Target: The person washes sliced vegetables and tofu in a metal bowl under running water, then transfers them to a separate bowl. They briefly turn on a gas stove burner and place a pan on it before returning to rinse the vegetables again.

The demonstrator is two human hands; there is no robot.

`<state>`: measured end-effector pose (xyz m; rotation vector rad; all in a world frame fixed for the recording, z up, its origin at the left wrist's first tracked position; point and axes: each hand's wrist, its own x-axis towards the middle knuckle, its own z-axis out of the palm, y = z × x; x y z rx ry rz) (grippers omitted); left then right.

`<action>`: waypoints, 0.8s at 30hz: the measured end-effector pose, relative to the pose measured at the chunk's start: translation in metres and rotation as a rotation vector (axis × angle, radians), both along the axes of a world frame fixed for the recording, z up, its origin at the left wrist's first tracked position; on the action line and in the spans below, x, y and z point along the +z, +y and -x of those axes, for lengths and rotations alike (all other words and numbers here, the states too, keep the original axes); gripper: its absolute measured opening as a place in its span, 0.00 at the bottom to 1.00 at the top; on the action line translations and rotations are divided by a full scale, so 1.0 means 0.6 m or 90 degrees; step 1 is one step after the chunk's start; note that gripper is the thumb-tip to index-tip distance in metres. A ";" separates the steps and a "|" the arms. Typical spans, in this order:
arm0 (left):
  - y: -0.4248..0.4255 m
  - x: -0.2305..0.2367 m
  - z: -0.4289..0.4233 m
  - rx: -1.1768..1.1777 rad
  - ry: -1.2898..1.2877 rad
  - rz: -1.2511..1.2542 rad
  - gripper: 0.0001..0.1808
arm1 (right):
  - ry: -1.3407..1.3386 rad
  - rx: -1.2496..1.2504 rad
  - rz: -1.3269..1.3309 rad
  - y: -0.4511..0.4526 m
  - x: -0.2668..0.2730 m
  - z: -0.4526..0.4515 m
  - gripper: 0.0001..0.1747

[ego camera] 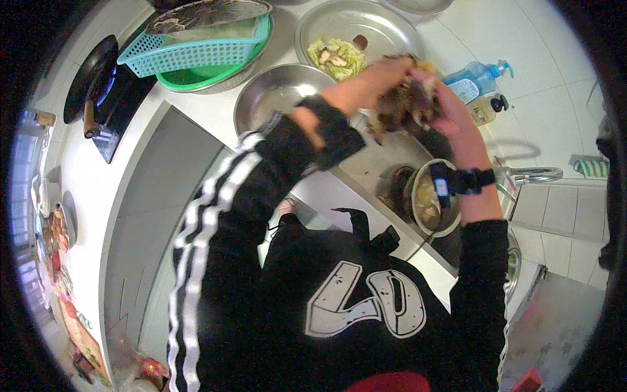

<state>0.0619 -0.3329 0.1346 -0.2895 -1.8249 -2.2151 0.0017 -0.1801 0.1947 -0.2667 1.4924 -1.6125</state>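
Over the steel sink (360, 169), both hands are raised together around a blurred clump of dark brown and pale food pieces (407, 108), possibly mushrooms. My left hand (387, 73) grips it from above and the left. On the right side, my right hand (448, 110) cups the same clump, its fingers partly hidden. Beyond them a wide steel basin (392, 29) holds torn cabbage leaves (338, 56) and a round dark piece (360, 43). Below my right wrist, a round pot (416, 215) in the sink contains pale food pieces (428, 196).
A steel bowl (259, 93) stands left of the sink. Behind it is a blue perforated basket (196, 56) on a green basin (188, 81). A black wok (93, 73) sits over a lit blue flame. Soap bottles (477, 81) and the faucet (534, 175) are at right.
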 end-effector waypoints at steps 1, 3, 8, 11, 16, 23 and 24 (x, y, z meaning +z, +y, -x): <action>-0.037 0.009 -0.023 0.015 -0.008 0.020 0.21 | 0.014 0.002 0.021 -0.035 -0.006 -0.012 0.21; -0.100 0.020 -0.053 -0.059 -0.373 -0.198 0.22 | -0.051 0.064 0.086 -0.102 -0.027 -0.036 0.22; -0.192 -0.027 -0.144 -0.006 -0.450 -0.195 0.23 | -0.174 0.077 -0.013 -0.217 -0.111 -0.089 0.22; -0.206 -0.071 -0.170 0.013 -0.521 -0.207 0.28 | -0.192 0.089 -0.052 -0.234 -0.159 -0.109 0.23; -0.229 -0.100 -0.187 0.031 -0.577 -0.046 0.38 | -0.096 0.141 -0.115 -0.237 -0.185 -0.123 0.26; -0.247 -0.068 -0.192 -0.024 -0.630 0.174 0.40 | 0.188 0.245 -0.194 -0.209 -0.157 -0.127 0.33; -0.247 -0.061 -0.193 -0.031 -0.617 0.182 0.39 | 0.254 0.247 -0.213 -0.209 -0.155 -0.129 0.35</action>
